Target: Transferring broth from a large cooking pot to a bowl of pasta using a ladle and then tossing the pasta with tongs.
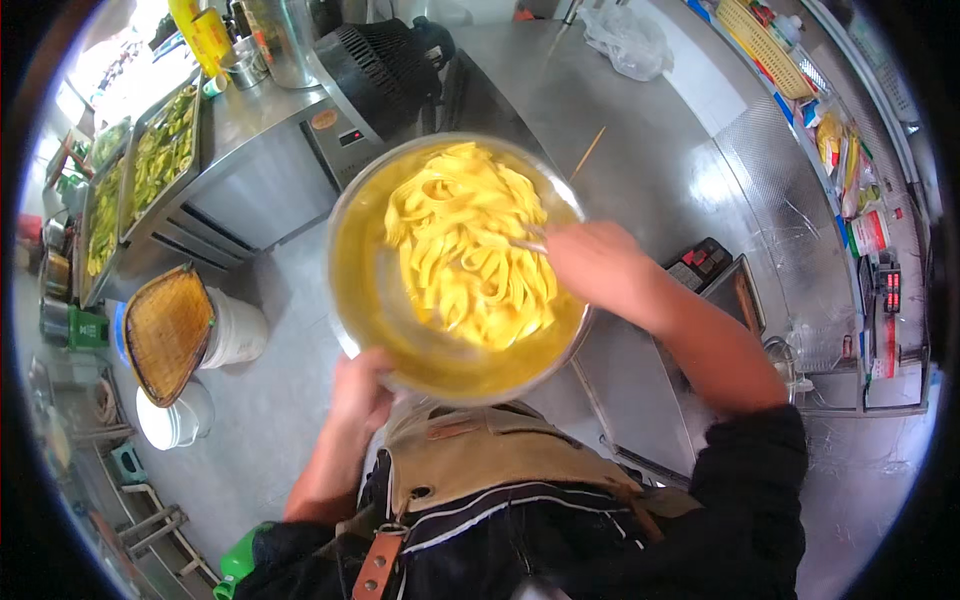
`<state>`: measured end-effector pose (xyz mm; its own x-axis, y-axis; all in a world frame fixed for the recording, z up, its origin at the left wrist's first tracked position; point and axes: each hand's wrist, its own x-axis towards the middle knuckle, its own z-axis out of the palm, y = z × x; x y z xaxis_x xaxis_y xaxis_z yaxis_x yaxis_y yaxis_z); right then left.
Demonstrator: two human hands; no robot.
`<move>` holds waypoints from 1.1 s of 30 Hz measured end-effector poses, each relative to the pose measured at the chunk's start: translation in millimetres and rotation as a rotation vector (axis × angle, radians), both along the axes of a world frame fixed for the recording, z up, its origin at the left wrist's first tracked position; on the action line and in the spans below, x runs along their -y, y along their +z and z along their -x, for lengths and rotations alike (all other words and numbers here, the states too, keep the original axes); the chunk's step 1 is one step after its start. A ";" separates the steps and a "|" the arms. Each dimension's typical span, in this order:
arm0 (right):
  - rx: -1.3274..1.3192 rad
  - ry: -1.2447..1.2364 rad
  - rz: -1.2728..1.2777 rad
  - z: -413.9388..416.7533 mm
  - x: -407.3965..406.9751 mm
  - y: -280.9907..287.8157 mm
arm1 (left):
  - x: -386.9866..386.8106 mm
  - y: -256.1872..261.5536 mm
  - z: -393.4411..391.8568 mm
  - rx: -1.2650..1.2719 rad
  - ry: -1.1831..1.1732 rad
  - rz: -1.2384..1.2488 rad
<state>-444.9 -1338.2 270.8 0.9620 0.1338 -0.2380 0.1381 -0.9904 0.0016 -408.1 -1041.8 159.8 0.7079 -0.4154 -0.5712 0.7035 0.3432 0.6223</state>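
Note:
A large stainless steel mixing bowl (364, 300) is held up in front of my apron (480, 450), tipped so that its inside faces me. Wide, flat yellow noodles (472, 247) lie heaped in it, glossy and slightly blurred. My left hand (364, 386) grips the bowl's lower left rim. Over the right side of the bowl, my right hand (592, 266) is closed around a metal utensil (529, 244) whose end reaches into the noodles. Blur and the noodles hide what kind of utensil it is.
A steel counter (675, 180) runs along the right, with a thin wooden stick (589, 152) and a clear plastic bag (626, 41) on it. Trays of green vegetables (161, 154) stand at left. A woven basket (169, 330) and white buckets (236, 330) are below them.

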 end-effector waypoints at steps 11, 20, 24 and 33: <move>0.290 0.116 -0.069 1.3 -7.2 14.6 | 14.8 10.4 -1.3 -0.087 0.025 0.038; 0.124 0.206 -0.110 -14.2 -8.4 6.2 | 51.1 -6.7 -22.2 0.025 -0.131 -0.011; -0.116 0.041 0.085 8.5 -14.4 43.4 | -3.7 9.1 -20.9 -0.013 0.026 -0.056; -0.027 -0.005 0.078 -1.3 -9.4 16.2 | 15.4 8.3 -23.5 -0.095 -0.151 -0.077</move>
